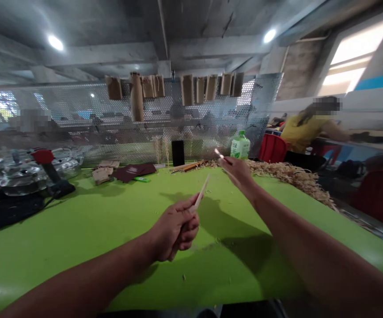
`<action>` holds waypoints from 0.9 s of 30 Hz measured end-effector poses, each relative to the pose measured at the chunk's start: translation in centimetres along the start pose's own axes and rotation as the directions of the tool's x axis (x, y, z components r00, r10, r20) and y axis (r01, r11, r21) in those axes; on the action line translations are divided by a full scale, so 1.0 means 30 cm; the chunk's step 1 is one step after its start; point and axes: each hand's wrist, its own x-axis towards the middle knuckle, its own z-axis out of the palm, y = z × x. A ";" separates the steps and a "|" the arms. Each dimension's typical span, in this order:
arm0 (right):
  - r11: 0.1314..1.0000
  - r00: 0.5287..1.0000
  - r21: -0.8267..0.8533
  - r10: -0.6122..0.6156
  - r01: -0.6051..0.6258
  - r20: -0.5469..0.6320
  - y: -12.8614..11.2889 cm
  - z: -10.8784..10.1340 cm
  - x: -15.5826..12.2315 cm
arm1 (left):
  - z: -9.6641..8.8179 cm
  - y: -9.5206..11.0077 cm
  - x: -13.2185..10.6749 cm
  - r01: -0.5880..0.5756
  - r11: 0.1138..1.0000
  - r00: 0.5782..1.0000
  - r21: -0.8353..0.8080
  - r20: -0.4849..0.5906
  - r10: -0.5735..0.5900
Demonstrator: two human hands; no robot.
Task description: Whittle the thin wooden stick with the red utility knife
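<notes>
Left hand point(180, 227): yours, fingers wrapped around a slim pale stick point(202, 193), which slants up and away above the green table point(111, 238).

Right hand point(239, 171): yours, arm extended toward the far edge, fingers closed around a thin pale-tipped item point(218, 153); blurred, kind uncertain.

Hazards, as judged: the stick looks thin, so a hard squeeze or sideways bend could snap it. Should the item in your right hand carry an edge, which you cannot tell here, a slip toward your left fingers could cut them. A wide sweep of your right arm could knock the bottle point(240, 146) or scatter the heap of shavings point(290, 178).

Containers: one bottle, plastic, upright, green cap on, label around it; fill level cannot be told. Several clear glass pots point(20, 179), clustered at the table's left; contents, if any, cannot be made out.
</notes>
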 end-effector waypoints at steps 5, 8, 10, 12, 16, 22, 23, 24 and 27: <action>0.995 0.995 -0.014 -0.099 0.099 -0.006 0.025 0.000 -0.003 | -0.037 0.010 0.029 -0.111 0.994 0.989 -0.020 -0.105 0.108; 0.984 0.983 0.048 -0.176 0.174 0.058 -0.043 0.045 -0.071 | -0.074 0.018 0.051 -0.166 0.986 0.977 -0.014 -0.139 0.163; 0.974 0.971 0.096 -0.215 0.205 0.105 -0.089 0.065 -0.114 | -0.085 0.017 0.059 -0.186 0.982 0.973 0.006 -0.139 0.185; 0.956 0.949 0.146 -0.275 0.253 0.152 -0.125 0.075 -0.149 | -0.085 0.017 0.063 -0.192 0.981 0.971 0.028 -0.139 0.194; 0.910 0.871 0.170 -0.412 0.378 0.268 -0.177 0.079 -0.200 | -0.076 0.022 0.064 -0.179 0.984 0.976 0.007 -0.123 0.178; 0.903 0.846 0.135 -0.430 0.408 0.316 -0.213 0.083 -0.236 | -0.067 0.031 0.067 -0.178 0.984 0.978 0.018 -0.111 0.179; 0.903 0.844 0.129 -0.430 0.410 0.322 -0.215 0.083 -0.238 | -0.066 0.030 0.067 -0.175 0.984 0.977 0.022 -0.122 0.176; 0.904 0.844 0.119 -0.426 0.410 0.325 -0.216 0.081 -0.238 | -0.066 0.030 0.066 -0.170 0.985 0.976 0.027 -0.130 0.172; 0.911 0.859 0.076 -0.408 0.405 0.310 -0.215 0.073 -0.233 | -0.064 0.027 0.058 -0.157 0.985 0.978 0.066 -0.127 0.165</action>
